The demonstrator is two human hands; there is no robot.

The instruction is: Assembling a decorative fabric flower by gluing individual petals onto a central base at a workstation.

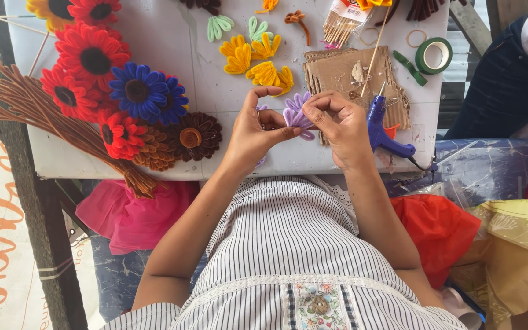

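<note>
At the far left of the white table [154,43], a bundle of brown pipe cleaners [44,122] fans out beside a cluster of finished pipe-cleaner flowers: red ones [90,58], a blue one [142,91] and a dark brown one [195,135]. These look complete, so a good share of the flower making appears done.

Toward the middle, loose yellow petal pieces [258,61] and pale green looped pieces [219,25] lie unassembled, which suggests more flowers are left to build.

The left hand [253,131] is raised over the table's near edge, thumb and forefinger curved into an arch, the lower fingers closed around the left side of a small purple pipe-cleaner flower [296,113]. The right hand [340,125] meets it from the other side, its fingertips pinched together on the flower's upper right petals. The purple flower sits between the two hands, gripped by both, held above the table rather than lying on it. Only a few of its petal loops show; it seems partly formed, though the fingers hide much of it.

Right of the hands, a blue hot glue gun [381,125] rests on a scrap of corrugated cardboard [337,70], just beside the right hand. Farther right lie a roll of green floral tape [433,55] and a packet of wooden sticks [343,21].
</note>
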